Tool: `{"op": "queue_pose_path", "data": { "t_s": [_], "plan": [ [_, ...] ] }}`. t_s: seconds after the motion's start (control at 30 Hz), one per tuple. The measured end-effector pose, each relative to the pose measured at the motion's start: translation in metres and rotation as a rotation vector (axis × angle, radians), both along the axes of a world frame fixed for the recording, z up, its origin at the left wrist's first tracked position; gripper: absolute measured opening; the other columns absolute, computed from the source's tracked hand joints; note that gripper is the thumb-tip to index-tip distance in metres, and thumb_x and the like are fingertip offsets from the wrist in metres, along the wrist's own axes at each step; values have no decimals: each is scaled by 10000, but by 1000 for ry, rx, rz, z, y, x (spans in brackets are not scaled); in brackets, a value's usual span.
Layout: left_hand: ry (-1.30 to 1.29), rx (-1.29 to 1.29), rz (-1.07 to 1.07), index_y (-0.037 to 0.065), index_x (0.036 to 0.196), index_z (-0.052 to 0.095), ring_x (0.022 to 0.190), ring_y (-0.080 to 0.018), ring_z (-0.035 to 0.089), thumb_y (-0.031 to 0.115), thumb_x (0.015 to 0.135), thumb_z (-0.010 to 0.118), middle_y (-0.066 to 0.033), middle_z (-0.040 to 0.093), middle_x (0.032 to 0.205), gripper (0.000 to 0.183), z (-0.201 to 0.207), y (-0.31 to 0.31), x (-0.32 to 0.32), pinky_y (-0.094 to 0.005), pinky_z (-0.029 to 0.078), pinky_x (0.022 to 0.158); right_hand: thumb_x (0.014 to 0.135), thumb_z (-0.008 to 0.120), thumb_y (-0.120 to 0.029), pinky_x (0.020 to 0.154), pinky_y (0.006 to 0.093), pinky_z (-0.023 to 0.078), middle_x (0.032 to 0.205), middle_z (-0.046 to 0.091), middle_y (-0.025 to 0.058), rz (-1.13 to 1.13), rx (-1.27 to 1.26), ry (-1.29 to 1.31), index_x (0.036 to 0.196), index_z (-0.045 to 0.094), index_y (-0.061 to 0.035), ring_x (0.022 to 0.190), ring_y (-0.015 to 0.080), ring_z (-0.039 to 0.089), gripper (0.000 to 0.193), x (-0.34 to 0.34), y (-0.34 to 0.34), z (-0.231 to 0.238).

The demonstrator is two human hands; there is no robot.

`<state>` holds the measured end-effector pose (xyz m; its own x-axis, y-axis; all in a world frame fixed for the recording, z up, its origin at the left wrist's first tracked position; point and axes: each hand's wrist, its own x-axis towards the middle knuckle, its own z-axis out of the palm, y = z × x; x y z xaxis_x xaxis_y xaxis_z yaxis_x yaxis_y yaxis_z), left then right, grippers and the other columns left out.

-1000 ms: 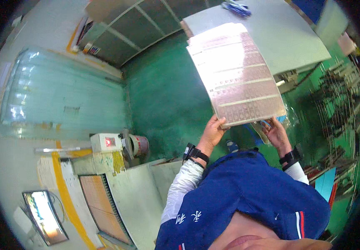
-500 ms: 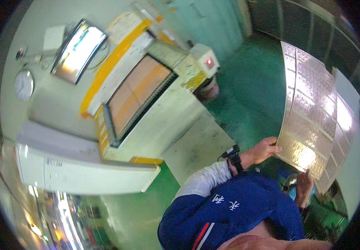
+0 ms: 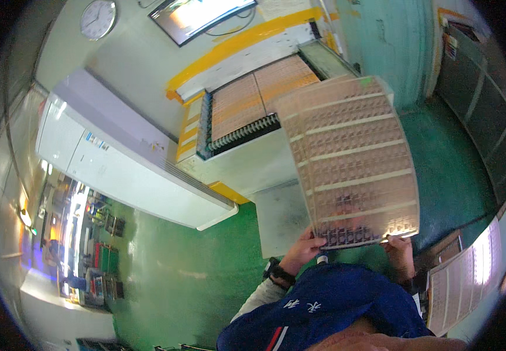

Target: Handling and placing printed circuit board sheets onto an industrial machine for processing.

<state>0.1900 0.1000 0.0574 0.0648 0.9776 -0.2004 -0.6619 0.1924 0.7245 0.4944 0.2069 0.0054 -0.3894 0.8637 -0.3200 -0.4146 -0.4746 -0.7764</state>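
Observation:
A thin, copper-coloured circuit board panel (image 3: 352,161) with rows of small repeated patterns and pale strips between them is held out in front of my body. My left hand (image 3: 304,250) grips its near left corner, thumb on top. Near the right end of the same edge, my right hand (image 3: 400,251) pinches the panel; part of its fingers is hidden. The panel's far end overlaps the view of a machine bed (image 3: 238,111) on which similar copper-coloured panels lie.
Another patterned panel (image 3: 455,281) leans on a pale board at the lower right. A tall white cabinet-like unit (image 3: 124,169) stands left of the machine. A screen (image 3: 197,17) and a round clock (image 3: 98,19) are on the wall. A grey plate (image 3: 279,219) lies below the machine.
My view and body have turned left. Both hands have carried the panel from the right side toward the machine, apart from the other panel, which stays at the right.

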Motion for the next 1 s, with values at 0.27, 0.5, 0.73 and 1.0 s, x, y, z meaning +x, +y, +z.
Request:
{"op": "queue_pose_path", "data": {
  "t_s": [0.27,0.5,0.73,1.0],
  "plan": [
    [-150,42,375,34,1344,426,1217,-241,495,-38,810,551,-101,506,1333,553,-38,-67,-37,-385,359,1046,795,618,-31,737,395,531,846,628,69,328,-75,-66,927,617,-30,783,237,632,132,-91,15,-22],
    [-224,-23,457,38,1357,409,1190,-246,513,-33,808,563,-109,510,1320,575,-64,-86,-33,-389,426,993,831,621,-57,740,395,509,865,611,42,406,-207,-31,975,609,-45,819,226,600,146,-96,11,-41],
    [-293,26,514,53,1376,393,1184,-222,513,8,842,541,-90,529,1283,557,-62,-93,-30,-374,420,992,888,618,-216,697,337,499,880,631,25,476,-147,-87,961,618,-97,794,198,592,139,-110,3,-16],
    [-380,50,594,56,1340,436,1154,-209,526,102,877,572,-71,539,1266,485,-63,-88,-49,-361,416,992,898,604,-275,661,306,471,927,621,67,481,-253,-104,1083,590,-42,783,207,578,298,-127,13,-15]
  ]
}}
